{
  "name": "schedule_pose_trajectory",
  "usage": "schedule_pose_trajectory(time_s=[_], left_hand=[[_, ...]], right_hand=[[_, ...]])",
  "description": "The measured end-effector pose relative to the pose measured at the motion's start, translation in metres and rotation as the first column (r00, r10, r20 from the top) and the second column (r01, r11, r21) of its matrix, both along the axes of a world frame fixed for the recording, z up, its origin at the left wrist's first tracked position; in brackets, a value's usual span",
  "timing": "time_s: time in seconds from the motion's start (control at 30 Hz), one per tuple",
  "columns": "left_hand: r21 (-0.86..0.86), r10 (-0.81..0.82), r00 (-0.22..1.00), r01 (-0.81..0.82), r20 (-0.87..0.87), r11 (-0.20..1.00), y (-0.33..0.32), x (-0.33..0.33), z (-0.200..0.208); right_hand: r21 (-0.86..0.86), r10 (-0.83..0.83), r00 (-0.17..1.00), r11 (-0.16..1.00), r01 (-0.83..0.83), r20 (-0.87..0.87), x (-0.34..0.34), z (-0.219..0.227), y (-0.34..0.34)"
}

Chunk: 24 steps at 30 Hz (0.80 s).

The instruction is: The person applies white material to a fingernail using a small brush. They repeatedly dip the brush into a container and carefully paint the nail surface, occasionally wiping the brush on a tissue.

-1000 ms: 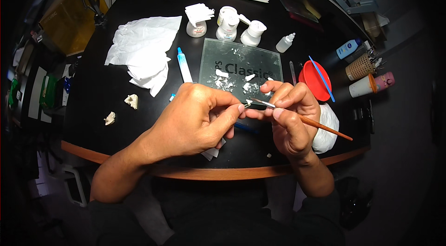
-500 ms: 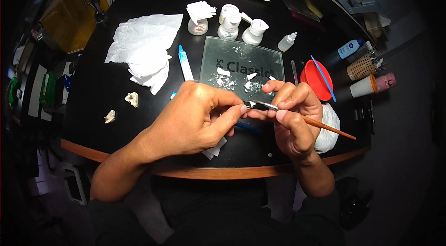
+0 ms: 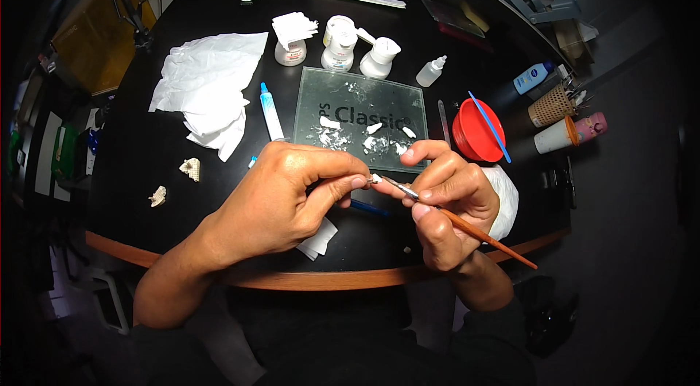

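Note:
My left hand (image 3: 288,196) pinches a small white tooth-like piece (image 3: 376,178) between thumb and forefinger; what the other fingers do is partly hidden. Between the fingers of my right hand (image 3: 456,200) is a fine brush (image 3: 481,235) with a wooden handle and metal ferrule. Its tip meets the white piece or lies right beside it. Just beyond both hands lies a glass slab (image 3: 357,98) bearing white paste heaps (image 3: 329,123) and smears. A blue slender tool (image 3: 368,208) lies partly under my left hand, near a folded white paper (image 3: 319,238).
White jars (image 3: 339,50) and a dropper bottle (image 3: 431,71) stand behind the slab. To its right is a red bowl (image 3: 477,130) with a blue stick (image 3: 490,125) across it. Leftward lie crumpled white tissue (image 3: 208,79), a blue-white tube (image 3: 270,112) and two beige tooth models (image 3: 190,169).
The whole view has shifted, so the table appears further left and lower. The brush now slants more steeply, its tip down at the white piece. Both hands keep their grips.

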State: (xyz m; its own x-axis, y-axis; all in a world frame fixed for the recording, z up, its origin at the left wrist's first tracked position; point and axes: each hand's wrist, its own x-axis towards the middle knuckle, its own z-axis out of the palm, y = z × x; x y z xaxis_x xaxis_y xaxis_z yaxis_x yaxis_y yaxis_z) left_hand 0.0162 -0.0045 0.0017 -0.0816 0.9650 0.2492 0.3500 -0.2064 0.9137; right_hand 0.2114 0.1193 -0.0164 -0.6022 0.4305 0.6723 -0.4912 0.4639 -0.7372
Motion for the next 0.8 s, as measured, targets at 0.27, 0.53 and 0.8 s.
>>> schedule_pose_trajectory(time_s=[0.27,0.53,0.8], left_hand=[[0.028,0.006,1.0,-0.006,-0.03,1.0,0.002,-0.001,-0.002],[0.059,0.014,0.998,-0.011,-0.055,0.998,0.001,-0.001,-0.003],[-0.158,0.012,0.995,0.004,0.1,0.988,-0.002,0.0,0.004]], right_hand=[[0.025,-0.021,0.999,0.999,0.021,0.024,0.001,0.0,0.003],[-0.003,-0.023,1.0,1.0,0.023,0.005,-0.001,-0.001,0.001],[-0.358,0.086,0.996,0.93,-0.087,-0.017,-0.007,0.0,-0.004]])
